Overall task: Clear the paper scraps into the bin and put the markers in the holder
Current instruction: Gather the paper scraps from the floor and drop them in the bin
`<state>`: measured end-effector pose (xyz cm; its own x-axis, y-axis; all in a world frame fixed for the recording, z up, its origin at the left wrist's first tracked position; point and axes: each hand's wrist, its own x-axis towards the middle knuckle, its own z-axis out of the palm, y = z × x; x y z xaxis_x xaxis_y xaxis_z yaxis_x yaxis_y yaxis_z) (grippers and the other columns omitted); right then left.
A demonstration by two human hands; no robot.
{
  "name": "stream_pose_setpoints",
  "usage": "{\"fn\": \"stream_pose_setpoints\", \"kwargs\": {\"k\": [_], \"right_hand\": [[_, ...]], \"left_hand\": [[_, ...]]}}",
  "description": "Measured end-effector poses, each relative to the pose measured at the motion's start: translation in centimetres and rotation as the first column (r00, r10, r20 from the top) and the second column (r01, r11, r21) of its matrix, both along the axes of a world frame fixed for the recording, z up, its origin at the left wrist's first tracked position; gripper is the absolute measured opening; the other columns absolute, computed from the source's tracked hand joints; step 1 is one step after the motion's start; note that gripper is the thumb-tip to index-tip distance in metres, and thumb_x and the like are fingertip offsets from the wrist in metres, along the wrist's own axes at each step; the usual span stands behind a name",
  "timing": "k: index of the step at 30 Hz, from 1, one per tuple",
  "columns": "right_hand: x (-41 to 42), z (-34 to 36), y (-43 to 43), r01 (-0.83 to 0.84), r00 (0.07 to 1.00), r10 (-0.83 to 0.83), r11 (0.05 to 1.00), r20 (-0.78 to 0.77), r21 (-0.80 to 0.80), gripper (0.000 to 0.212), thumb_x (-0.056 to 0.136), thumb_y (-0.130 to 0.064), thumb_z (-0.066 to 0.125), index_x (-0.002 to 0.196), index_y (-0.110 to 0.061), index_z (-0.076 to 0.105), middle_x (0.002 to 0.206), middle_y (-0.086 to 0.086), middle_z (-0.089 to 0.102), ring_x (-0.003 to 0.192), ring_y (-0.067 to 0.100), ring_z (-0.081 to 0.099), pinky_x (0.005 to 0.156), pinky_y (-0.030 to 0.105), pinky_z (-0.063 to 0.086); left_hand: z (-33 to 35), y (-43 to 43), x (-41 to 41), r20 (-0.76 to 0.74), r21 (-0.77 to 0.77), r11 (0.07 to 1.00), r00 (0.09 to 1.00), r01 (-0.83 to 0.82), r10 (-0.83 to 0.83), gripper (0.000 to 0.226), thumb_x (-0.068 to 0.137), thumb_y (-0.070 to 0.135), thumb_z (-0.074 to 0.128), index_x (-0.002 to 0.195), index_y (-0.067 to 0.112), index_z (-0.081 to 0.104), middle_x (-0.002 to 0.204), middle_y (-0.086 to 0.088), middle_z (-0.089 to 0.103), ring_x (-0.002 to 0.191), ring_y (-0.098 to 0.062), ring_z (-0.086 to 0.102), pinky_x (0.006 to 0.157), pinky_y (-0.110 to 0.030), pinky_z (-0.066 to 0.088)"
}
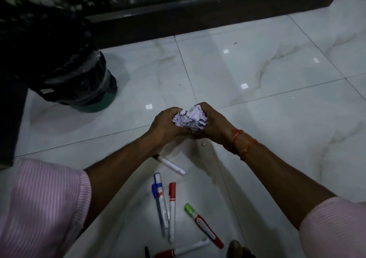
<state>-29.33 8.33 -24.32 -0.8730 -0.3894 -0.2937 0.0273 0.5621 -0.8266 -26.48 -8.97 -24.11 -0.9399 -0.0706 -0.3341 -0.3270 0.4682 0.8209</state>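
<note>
left hand + right hand: both cup crumpled white paper scraps | markers 6 o'clock, labels blurred | glossy black-bagged bin 10 o'clock

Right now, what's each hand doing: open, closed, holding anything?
Left hand: closed, fingers curled round the wad of paper scraps.
Right hand: closed, gripping the same paper scraps from the other side.
</note>
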Motion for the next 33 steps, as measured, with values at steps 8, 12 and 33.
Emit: {"fn": "stream_pose_setpoints", "kwargs": {"k": [8,12,33], "right_hand": [[-1.2,3.9,-6.0,-0.046,0.995,0.066,0.972,0.079,-0.231,0.071,0.058,-0.001,0.086,0.116,-0.025,0.052,0.11,-0.002,0.068,0.103,0.019,0.067,0.085,0.038,0.059],[-2.4,6.7,-10.1,-0.162,0.984,0.177,0.954,0.038,-0.252,0.07,0.059,-0.002,0.086,0.116,-0.024,0.052,0.109,-0.001,0.067,0.102,0.018,0.066,0.084,0.036,0.059],[-12.6,15.6,-29.4,-0.143,0.956,0.085,0.97,-0.279,-0.196,0.034,0.066,0.003,0.064,0.093,-0.017,0.069,0.091,0.004,0.069,0.088,0.023,0.067,0.078,0.034,0.058]], "left_hand": [[4.9,-5.7,1.5,-0.02,0.192,0.969,0.986,-0.156,0.163,0.039,0.068,0.005,0.084,0.102,0.018,0.069,0.096,-0.001,0.073,0.08,-0.01,0.066,0.07,-0.021,0.054],[8.0,-8.9,2.1,-0.056,0.27,0.938,0.969,-0.217,0.24,0.036,0.072,-0.003,0.079,0.105,0.008,0.069,0.097,-0.008,0.073,0.081,-0.012,0.066,0.067,-0.018,0.056],[19.7,-24.5,-2.5,-0.089,0.293,0.774,0.79,-0.562,0.607,0.038,0.084,-0.006,0.062,0.114,0.018,0.061,0.127,-0.004,0.059,0.12,-0.019,0.053,0.1,-0.042,0.049]]}}
